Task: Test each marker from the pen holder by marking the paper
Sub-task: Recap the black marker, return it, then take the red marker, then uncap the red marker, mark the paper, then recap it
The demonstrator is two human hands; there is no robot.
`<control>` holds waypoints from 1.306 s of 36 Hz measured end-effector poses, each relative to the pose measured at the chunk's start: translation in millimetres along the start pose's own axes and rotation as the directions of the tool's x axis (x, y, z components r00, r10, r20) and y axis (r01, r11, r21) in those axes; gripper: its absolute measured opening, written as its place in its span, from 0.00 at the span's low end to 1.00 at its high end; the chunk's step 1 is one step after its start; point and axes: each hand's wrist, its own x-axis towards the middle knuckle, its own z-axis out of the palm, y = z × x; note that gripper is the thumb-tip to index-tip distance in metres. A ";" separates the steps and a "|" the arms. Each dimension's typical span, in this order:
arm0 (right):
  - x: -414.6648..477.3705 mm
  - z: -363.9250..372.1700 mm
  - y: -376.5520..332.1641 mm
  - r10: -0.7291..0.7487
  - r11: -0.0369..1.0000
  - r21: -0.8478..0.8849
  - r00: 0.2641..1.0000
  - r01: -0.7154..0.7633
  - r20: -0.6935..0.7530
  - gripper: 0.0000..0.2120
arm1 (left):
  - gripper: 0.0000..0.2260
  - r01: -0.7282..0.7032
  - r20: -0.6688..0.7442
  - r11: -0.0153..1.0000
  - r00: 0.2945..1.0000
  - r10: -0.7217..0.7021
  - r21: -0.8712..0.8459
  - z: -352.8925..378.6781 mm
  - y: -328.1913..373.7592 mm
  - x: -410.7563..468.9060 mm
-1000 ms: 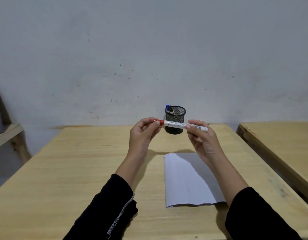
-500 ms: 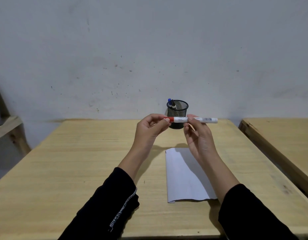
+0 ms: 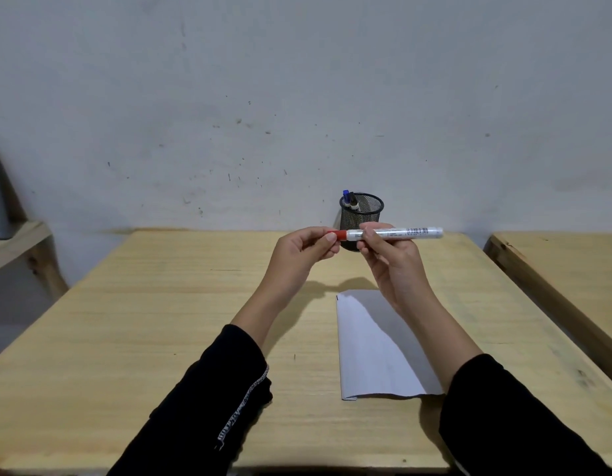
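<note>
— One marker (image 3: 394, 233) is held level above the table, between the two hands and in front of the pen holder. Its white barrel points to the right, and its red cap (image 3: 339, 235) is turned to the left.

— How is it gripped?

— The barrel is clamped by the right hand (image 3: 392, 261), with thumb and fingers closed round it just beside the cap. The cap is pinched by the fingertips (image 3: 330, 238) of the left hand (image 3: 299, 257); it is seated on the barrel, and no gap between the two can be made out.

— And the pen holder?

— A black mesh pen holder (image 3: 366, 209) is stood at the far edge of the table, close to the wall, partly hidden behind the marker and the fingers. Two more markers (image 3: 350, 200) are leaned against its left rim — a blue cap is seen on one, a darker cap on the other.

— Where is the paper found?

— A white sheet of paper (image 3: 373, 352) is laid flat on the wooden table (image 3: 160, 321), below the right hand and forearm, its near edge slightly curled. A small dark mark is seen at its far left corner; otherwise no marks can be told on it.

— What else is seen?

— Black sleeves (image 3: 208, 403) are worn on both forearms. A second wooden table (image 3: 566, 269) is placed to the right, and a pale scuffed wall (image 3: 297, 97) is seen behind.
</note>
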 end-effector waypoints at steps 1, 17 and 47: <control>0.4 -0.7 0.5 -0.006 1.000 -0.027 1.000 0.006 0.020 0.06 | 0.06 0.012 -0.001 1.000 1.000 -0.012 -0.007 -1.1 -1.1 0.5; -3.4 -22.4 -2.6 -0.051 0.997 -0.056 0.990 0.044 -0.135 0.05 | 0.02 0.217 -0.082 0.728 0.973 -0.217 0.650 -27.9 -43.9 6.5; -2.4 -18.5 42.1 0.058 0.954 -0.268 0.961 -0.134 -0.271 0.05 | 0.13 -0.266 0.363 0.532 0.928 -0.084 0.803 -1.6 -44.6 -71.1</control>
